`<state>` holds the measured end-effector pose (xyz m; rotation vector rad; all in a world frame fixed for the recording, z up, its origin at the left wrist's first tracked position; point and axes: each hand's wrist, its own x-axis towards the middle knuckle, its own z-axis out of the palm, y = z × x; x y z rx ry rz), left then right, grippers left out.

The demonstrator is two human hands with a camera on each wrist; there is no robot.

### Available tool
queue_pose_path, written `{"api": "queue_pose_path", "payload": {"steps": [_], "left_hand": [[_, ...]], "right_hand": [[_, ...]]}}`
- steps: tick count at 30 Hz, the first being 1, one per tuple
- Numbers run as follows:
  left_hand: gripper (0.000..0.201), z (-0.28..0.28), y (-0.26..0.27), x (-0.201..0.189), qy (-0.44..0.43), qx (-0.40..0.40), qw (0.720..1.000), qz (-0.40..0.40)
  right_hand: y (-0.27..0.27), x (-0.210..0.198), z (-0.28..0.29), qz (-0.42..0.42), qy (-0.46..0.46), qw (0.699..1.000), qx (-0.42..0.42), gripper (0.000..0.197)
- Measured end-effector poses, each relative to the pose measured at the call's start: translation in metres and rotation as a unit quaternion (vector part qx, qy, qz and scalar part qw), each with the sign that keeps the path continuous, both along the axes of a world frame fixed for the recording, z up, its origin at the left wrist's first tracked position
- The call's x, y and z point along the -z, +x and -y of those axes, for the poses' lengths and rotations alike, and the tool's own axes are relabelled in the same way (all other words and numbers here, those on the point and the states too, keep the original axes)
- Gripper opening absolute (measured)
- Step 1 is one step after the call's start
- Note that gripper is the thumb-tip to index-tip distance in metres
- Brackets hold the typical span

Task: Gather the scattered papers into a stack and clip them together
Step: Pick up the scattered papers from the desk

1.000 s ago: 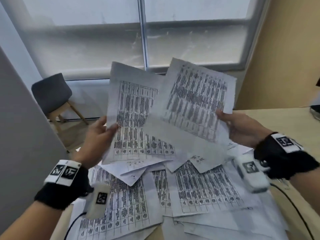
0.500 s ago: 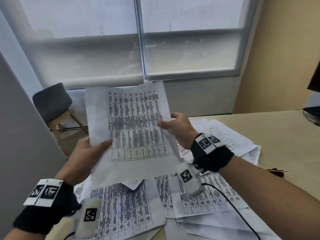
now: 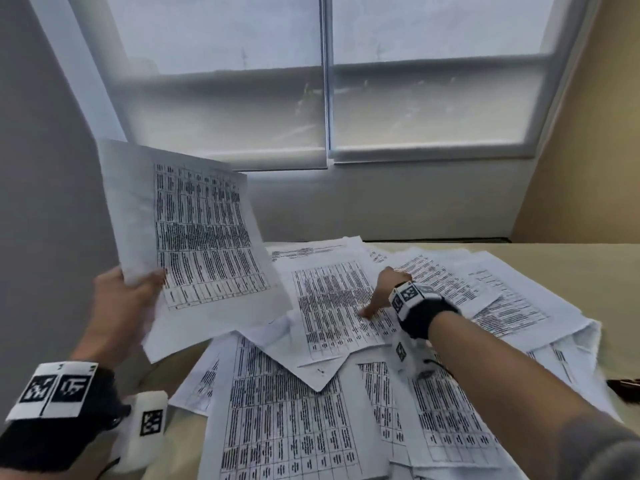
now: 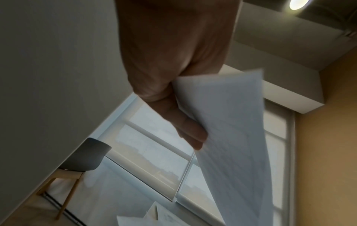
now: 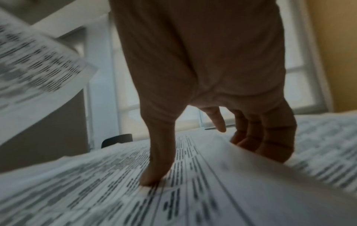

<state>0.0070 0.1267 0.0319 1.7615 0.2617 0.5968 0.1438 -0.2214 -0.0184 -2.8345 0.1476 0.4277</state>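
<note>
My left hand [image 3: 138, 285] grips the lower left corner of a small bundle of printed sheets [image 3: 194, 237] and holds it tilted in the air at the left. The left wrist view shows those held sheets [image 4: 231, 130] from behind, with fingers [image 4: 191, 134] against them. My right hand [image 3: 381, 292] is down on the pile and pinches the right edge of the top table sheet [image 3: 329, 306]. Its thumb [image 5: 156, 168] presses on the print while its fingers [image 5: 266, 137] curl under the lifted edge. Many loose sheets [image 3: 294, 427] overlap across the table. A small dark clip [image 3: 623, 384] lies at the right.
The beige table [image 3: 571, 261] shows bare wood at the far right. A grey partition [image 3: 41, 202] stands close on the left, and a window [image 3: 325, 98] is behind the table. A dark chair [image 4: 86, 156] stands by the window on the left.
My right hand let go of the raised sheets and dropped to the pile, where it now pinches a sheet. My left hand kept the bundle and swung it left.
</note>
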Motion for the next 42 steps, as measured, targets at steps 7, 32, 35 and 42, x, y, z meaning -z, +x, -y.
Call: {"api": "queue_pose_path", "payload": {"steps": [7, 32, 35, 42], "left_hand": [[0.013, 0.007, -0.001, 0.011, -0.013, -0.026, 1.0, -0.007], [0.044, 0.136, -0.008, -0.017, 0.021, 0.181, 0.982, 0.042], [0.029, 0.145, 0.002, -0.021, 0.051, 0.108, 0.988, 0.1], [0.038, 0.156, 0.0, 0.01, -0.008, 0.155, 0.985, 0.075]], "right_hand": [[-0.011, -0.02, 0.012, 0.126, 0.2, 0.971, 0.028, 0.021], [-0.099, -0.069, 0.035, 0.257, 0.593, 0.763, -0.011, 0.036], [-0.101, -0.071, 0.029, 0.337, 0.572, 0.747, -0.037, 0.03], [-0.103, -0.047, 0.036, 0.314, 0.537, 0.781, -0.054, 0.039]]}}
